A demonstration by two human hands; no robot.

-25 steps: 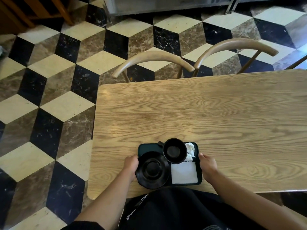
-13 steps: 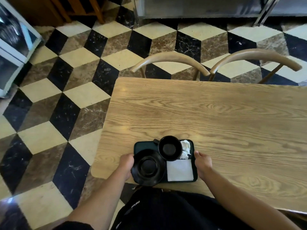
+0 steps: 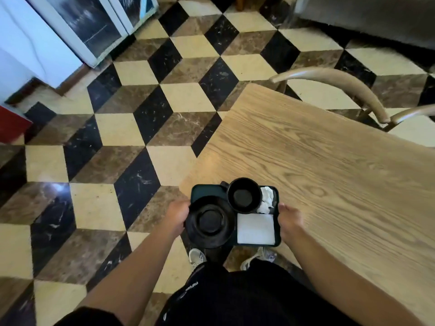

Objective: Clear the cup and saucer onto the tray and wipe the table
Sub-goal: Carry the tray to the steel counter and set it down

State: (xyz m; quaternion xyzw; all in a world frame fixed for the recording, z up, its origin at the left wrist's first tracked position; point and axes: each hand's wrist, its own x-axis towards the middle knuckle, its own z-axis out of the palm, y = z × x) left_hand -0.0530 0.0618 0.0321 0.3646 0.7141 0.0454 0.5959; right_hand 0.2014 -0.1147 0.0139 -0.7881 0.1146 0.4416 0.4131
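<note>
A small dark green tray (image 3: 204,191) is held in the air off the near left corner of the wooden table (image 3: 329,175). On it lie a black saucer (image 3: 210,221) at the left, a black cup (image 3: 244,195) upright at the back, a flat white napkin (image 3: 255,228) and a crumpled white tissue (image 3: 267,199). My left hand (image 3: 177,214) grips the tray's left edge under the saucer. My right hand (image 3: 289,216) grips its right edge, thumb on the rim.
Two curved wooden chair backs (image 3: 341,87) stand at the table's far side. A white glass-fronted cabinet (image 3: 77,27) stands at the upper left and a red object (image 3: 10,122) at the left edge. The checkered tile floor (image 3: 141,137) spreads left of the table.
The tray has come off the table, held in both hands, and now hangs past its near left corner. My view has swung left, showing more floor and the cabinet.
</note>
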